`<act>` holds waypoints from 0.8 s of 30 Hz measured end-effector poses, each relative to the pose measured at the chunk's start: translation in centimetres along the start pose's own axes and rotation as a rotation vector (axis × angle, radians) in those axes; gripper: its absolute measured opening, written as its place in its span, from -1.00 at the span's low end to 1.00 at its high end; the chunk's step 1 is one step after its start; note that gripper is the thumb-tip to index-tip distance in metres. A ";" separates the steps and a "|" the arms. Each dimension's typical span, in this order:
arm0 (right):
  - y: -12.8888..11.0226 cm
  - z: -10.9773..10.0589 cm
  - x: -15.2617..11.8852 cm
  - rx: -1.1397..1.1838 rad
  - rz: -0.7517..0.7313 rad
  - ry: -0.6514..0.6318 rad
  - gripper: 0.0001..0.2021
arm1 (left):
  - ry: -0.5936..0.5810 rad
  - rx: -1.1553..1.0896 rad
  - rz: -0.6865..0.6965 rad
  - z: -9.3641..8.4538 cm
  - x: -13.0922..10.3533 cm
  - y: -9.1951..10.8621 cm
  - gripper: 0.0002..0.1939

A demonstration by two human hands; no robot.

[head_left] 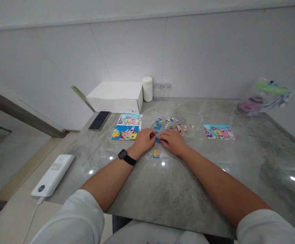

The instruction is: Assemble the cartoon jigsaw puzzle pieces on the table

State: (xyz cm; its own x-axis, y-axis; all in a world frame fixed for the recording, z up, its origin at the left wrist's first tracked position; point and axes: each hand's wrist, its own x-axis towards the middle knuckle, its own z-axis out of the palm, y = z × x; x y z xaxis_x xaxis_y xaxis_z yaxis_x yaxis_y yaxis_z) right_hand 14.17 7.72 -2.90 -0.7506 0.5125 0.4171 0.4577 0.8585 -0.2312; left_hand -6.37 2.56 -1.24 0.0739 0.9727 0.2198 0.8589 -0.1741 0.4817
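Note:
My left hand (144,139), with a black watch on the wrist, is closed, its thumb and fingertips drawn together beside a small blue puzzle piece (157,139). Whether those fingertips hold anything is too small to tell. Facing it, my right hand (174,140) is bent over the pieces, its thumb and fingertips pinched at the edge of that blue piece. Just below the hands lies a small joined yellow and blue puzzle section (156,154). Beyond the fingers, loose blue puzzle pieces (157,123) and a mixed pile of pieces (172,120) are spread out, partly hidden by my right hand.
Cartoon picture sheets (126,132) lie left of my hands, and another picture card (220,132) lies right. Behind stand a white box (114,96), a white bottle (147,88) and glass jars (166,91). A phone (99,120), power bank (53,174) and plastic bag (261,98) sit outward.

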 end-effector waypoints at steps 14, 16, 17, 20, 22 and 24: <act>0.1 0.2 0.0 -0.015 0.030 -0.067 -0.87 | -0.039 0.104 -0.017 -0.3 -0.2 0.5 -0.88; 0.1 0.2 0.0 -0.018 0.019 -0.064 -0.86 | -0.040 0.108 -0.016 -0.3 -0.1 0.5 -0.88; 0.1 0.2 0.0 -0.019 0.012 -0.063 -0.85 | -0.039 0.110 -0.013 -0.2 -0.1 0.5 -0.88; 0.2 0.2 0.0 -0.021 -0.002 -0.064 -0.84 | -0.038 0.112 -0.007 -0.2 -0.2 0.4 -0.88; 0.2 0.2 0.0 -0.023 -0.005 -0.063 -0.84 | -0.035 0.115 -0.004 -0.2 -0.2 0.4 -0.88; 0.2 0.1 0.0 -0.026 -0.008 -0.062 -0.83 | -0.033 0.119 -0.006 -0.2 -0.2 0.4 -0.88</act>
State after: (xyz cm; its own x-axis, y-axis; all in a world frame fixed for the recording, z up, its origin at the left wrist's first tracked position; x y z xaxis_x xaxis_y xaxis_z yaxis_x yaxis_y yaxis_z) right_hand 14.21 7.89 -3.05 -0.7819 0.5067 0.3632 0.4635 0.8621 -0.2049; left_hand -6.15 2.22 -0.88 0.0839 0.9785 0.1882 0.9134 -0.1511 0.3779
